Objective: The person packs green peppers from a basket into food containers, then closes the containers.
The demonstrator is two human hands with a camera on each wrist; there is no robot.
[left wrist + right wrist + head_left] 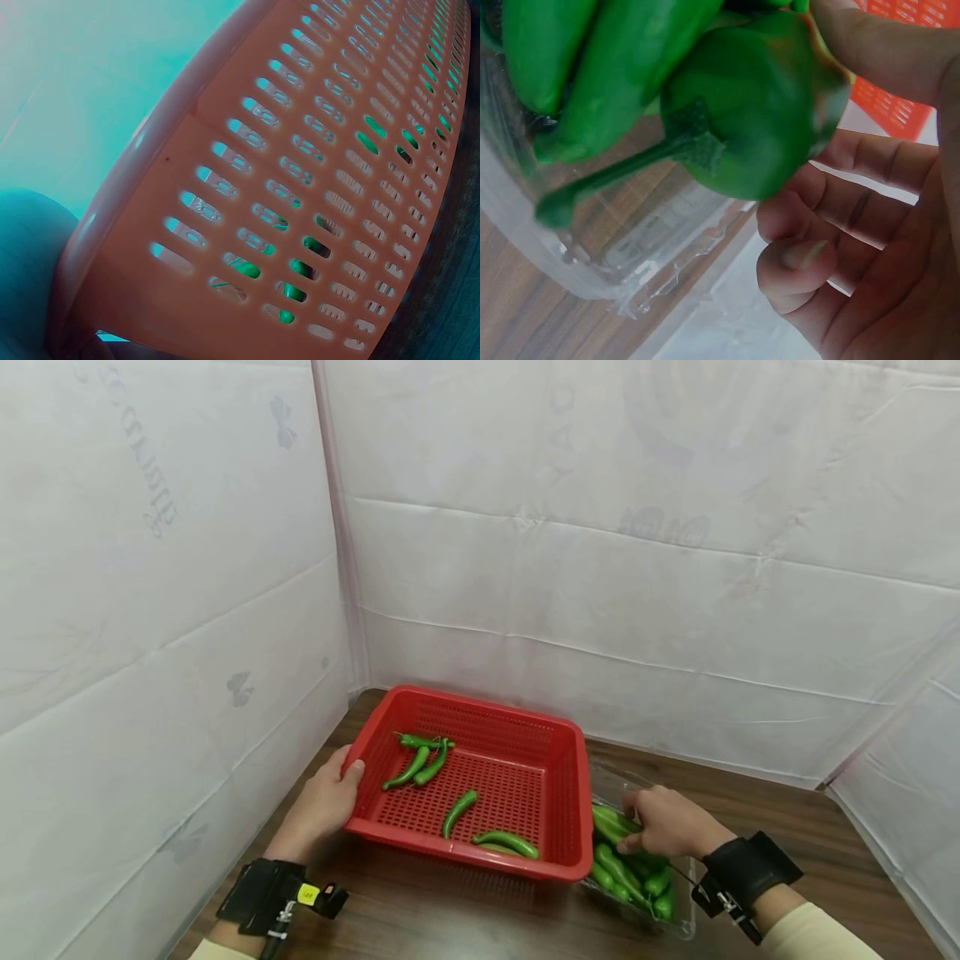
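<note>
Nearest to the camera, the right hand [670, 823] reaches into a clear plastic tray [678, 928] that stands on the wooden table [465, 918], touching the right side of the red basket [480, 777]. The tray is full of green peppers [633, 881]. In the right wrist view the thumb and the curled fingers [832, 225] pinch one green pepper [757, 127] at its thick stem end, and this pepper lies still among the others in the tray. On the other side, the left hand [324, 804] holds the left rim of the basket; its thumb is curled over the rim and the other fingers go under the edge, where I cannot see them well. The left wrist view shows only the slotted wall of the basket from very near. Inside the basket lie five loose peppers [459, 810]: two near the front wall and three together toward the back left. Behind everything stand white fabric walls [600, 568].
</note>
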